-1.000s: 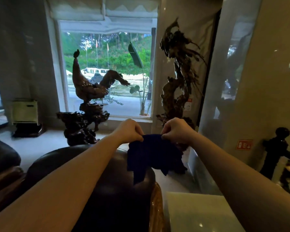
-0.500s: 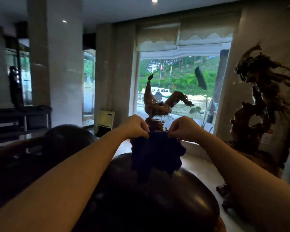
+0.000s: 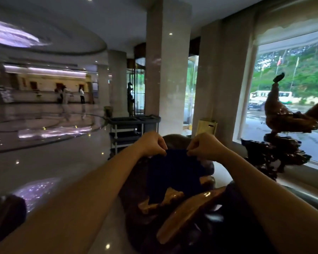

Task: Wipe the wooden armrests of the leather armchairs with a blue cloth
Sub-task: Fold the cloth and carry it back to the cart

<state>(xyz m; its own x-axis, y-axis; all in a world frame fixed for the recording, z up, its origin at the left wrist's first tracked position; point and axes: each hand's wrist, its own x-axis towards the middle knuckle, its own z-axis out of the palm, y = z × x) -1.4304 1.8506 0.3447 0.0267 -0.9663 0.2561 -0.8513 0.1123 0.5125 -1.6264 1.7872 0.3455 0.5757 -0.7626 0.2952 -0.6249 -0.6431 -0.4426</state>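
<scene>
Both hands up at chest height, arms out fwd. Left hand (image 3: 151, 143) and right hand (image 3: 206, 146) each pinch the top edge of the blue cloth (image 3: 173, 176) btwn thumb + fingertips, knuckles close together, small gap btwn them. Rest of cloth hangs free below the hands, uneven bottom edge, one corner dangling lower on the left-hand side.

Why held like this, my read: pinching two pts on the top edge lets the cloth drape open, so it looks like unfolding/refolding to get a usable face before wiping. Not a wiping grip, since the cloth isn't bunched in a palm and isn't touching wood.

Targets: glossy wooden armrest (image 3: 189, 213) sits below + slightly right of the right hand, running diagonally toward the cam. A second bit of shiny wood (image 3: 165, 200) is directly under the hanging cloth, partly hidden by it; can't tell if same chair. Dark leather armchair (image 3: 176, 142) back is just beyond the hands, another leather mass under the right forearm.

Task progress: wiping not underway at this moment, cloth is airborne above the armrests. Next prob needs one hand to gather the cloth and drop down to the wood.

Bkgd: service cart (image 3: 132, 129) beyond the left hand, wood bird carving (image 3: 283, 114) by the window (image 3: 292, 74), well right of the right hand.
</scene>
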